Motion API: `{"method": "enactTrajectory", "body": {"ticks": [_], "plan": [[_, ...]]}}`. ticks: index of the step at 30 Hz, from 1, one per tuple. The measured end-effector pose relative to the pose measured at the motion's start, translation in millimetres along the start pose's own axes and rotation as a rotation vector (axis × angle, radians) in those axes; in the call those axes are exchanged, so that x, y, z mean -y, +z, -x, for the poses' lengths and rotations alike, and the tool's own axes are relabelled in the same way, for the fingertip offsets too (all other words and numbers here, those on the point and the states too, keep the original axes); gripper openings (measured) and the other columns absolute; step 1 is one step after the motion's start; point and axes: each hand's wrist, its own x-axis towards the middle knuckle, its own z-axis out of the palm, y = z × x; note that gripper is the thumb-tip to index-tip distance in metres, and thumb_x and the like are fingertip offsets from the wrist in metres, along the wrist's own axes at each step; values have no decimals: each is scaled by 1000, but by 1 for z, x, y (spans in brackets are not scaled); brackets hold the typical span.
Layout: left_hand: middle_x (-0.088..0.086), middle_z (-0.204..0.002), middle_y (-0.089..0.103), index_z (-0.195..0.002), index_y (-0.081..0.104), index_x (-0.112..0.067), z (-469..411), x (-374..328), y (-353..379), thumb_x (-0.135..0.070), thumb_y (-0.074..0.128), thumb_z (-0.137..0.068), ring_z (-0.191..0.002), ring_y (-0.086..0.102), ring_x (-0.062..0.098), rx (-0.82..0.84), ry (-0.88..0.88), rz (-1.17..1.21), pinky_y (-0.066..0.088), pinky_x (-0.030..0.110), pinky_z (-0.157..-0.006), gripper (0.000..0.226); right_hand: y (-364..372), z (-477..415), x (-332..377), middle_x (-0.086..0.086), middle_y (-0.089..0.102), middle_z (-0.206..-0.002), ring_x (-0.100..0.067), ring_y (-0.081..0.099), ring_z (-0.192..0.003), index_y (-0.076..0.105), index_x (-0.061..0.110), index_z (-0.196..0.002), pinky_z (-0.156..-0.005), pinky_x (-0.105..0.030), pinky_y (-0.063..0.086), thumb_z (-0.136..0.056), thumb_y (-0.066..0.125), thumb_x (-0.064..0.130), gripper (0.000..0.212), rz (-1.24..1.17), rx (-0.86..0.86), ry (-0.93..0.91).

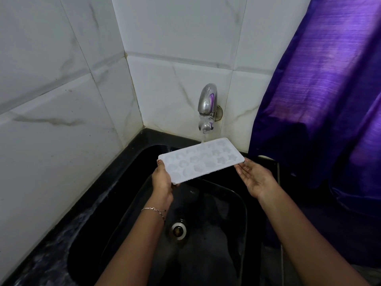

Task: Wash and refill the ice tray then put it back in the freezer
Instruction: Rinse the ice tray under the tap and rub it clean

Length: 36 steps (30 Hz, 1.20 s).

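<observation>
A white ice tray point(201, 158) with several shaped moulds is held level over the black sink point(237, 207). My left hand point(162, 180) grips its near-left end, thumb on top. My right hand point(254, 176) is palm up with straight fingers, the fingertips touching the tray's right end from below. A thin stream of water runs from the steel tap point(208, 106) onto the tray's far edge.
White marble-look tiles point(72, 100) cover the left and back walls. A purple curtain point(329, 89) hangs at the right, close to the tray's right end. The sink drain point(178, 230) lies below my left forearm. The black counter rim point(51, 254) at left is wet.
</observation>
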Motion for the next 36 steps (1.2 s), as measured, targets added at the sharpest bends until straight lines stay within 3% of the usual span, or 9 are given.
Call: {"method": "enactTrajectory", "body": {"ticks": [11,21,30,36], "plan": [[0,-78,69,-92,60,-20,0,-5,11,-46,36,-101,-58,63,18,17,-1,-1,39,26,-48,36,-4,-1,7,-13,67,-98,-21,67,-90,63,3,-95,-77,-25,55,-98,47,3,16,-8,-1,-8],[1,-78,69,-91,61,-19,6,-2,32,-45,36,-101,-58,63,18,80,-34,-39,40,24,-43,37,-21,-1,21,-9,67,-93,-18,65,-87,63,4,-91,-73,-24,53,-97,50,7,15,-39,-57,-14],[3,-80,68,-98,61,-16,5,-3,43,-46,35,-101,-57,61,18,108,-45,-65,38,19,-38,40,-29,-3,27,-9,67,-96,-17,65,-87,63,3,-98,-73,-24,53,-97,49,8,15,-53,-75,-20],[2,-82,68,-107,60,-14,8,-4,58,-46,34,-102,-56,61,16,161,-62,-114,39,18,-38,42,-38,2,33,-8,67,-94,-17,65,-85,62,6,-90,-71,-23,52,-97,48,7,16,-80,-131,-64]]}}
